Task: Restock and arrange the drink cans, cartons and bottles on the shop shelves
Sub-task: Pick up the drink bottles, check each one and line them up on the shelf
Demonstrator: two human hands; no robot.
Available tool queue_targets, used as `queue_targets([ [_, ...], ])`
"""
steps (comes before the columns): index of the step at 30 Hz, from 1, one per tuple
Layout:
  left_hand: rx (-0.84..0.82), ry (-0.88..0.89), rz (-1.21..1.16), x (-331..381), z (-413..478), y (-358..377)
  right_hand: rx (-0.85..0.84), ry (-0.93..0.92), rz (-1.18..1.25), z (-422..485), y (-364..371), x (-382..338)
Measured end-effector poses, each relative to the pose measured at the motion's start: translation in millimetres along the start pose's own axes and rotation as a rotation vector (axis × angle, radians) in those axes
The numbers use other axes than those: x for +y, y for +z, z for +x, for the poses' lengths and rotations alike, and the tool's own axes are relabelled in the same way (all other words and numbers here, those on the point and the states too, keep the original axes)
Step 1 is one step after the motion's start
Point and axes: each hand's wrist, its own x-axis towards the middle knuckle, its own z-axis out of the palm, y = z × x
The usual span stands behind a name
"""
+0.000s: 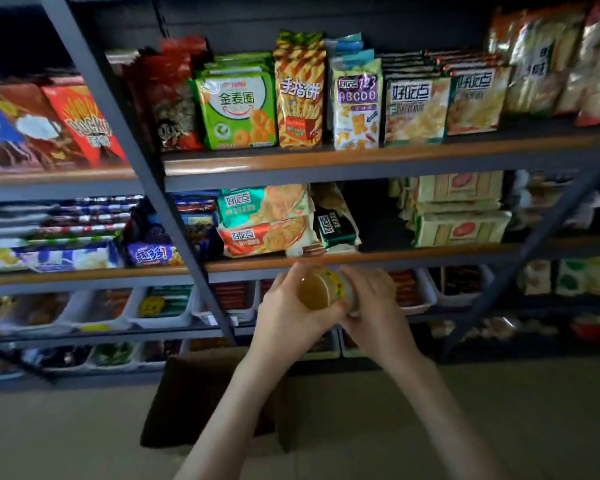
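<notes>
**Item:** drink bottle (321, 289), lying on its side at chest height in front of the shelving. It has a yellow label.
**Contents:** amber-yellow liquid. The fill level cannot be read.
**Hold:** the left hand (288, 313) is curled round the bottle's clear body. The right hand (374, 306) is wrapped round its labelled end and hides the cap.
**Handling note:** the bottle is probably best turned upright while both hands still carry it, then stood label-forward and slid back by its base. No drinks shelf is in view. The only open spot is a dark gap (378, 216) above and right of the bottle.
**Directly behind the bottle:** white trays (160, 317) of small packets, too blurred to name.
**Just above the bottle:** stacked biscuit packs (267, 220) on a wood-edged shelf (430, 254).
**Below the bottle:** a cardboard box (201, 393) on the floor, its inside not visible.
</notes>
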Motion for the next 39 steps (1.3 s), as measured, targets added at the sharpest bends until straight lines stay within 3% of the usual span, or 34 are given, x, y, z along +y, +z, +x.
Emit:
queue_targets([
  [4,-0.13,0.025,-0.265,0.2,-1.9,-23.7,-0.023,0.42,0.526,3.3,1.2,-28.5],
  [6,-0.181,0.046,-0.269,-9.2,-3.4,-30.3,0.005,0.578,0.831,2.8,6.7,-32.5],
  [11,-0.222,0.012,-0.028,-47.3,-12.5,-30.4,0.159,0.76,1.278,11.2,14.7,-42.1],
  [17,-0.065,0.051,-0.093,-57.3,-12.7,-18.8,0.158,0.876,1.457,17.6,12.7,-41.7],
  [20,0.033,0.061,-0.111,-56.8,-12.4,-15.1,0.019,0.807,1.289,19.4,5.8,-43.4],
  [23,0.105,0.034,-0.11,-59.3,-9.1,-14.4,0.057,0.666,0.616,19.9,2.7,-33.8],
  [26,0.125,0.031,-0.105,-60.9,-2.1,-19.3,0.068,0.166,0.028,16.6,7.3,-17.3],
  [29,0.098,0.061,-0.122,-55.6,1.4,-25.9,-0.071,-0.204,-0.291,17.9,18.7,-15.8],
  [35,0.044,0.128,-0.141,-44.2,0.7,-35.1,0.053,-0.332,-0.369,27.4,25.6,-21.9],
  [39,-0.057,0.052,-0.164,-33.3,7.4,-54.8,0.1,-0.291,-0.157,30.7,22.2,-23.2],
])
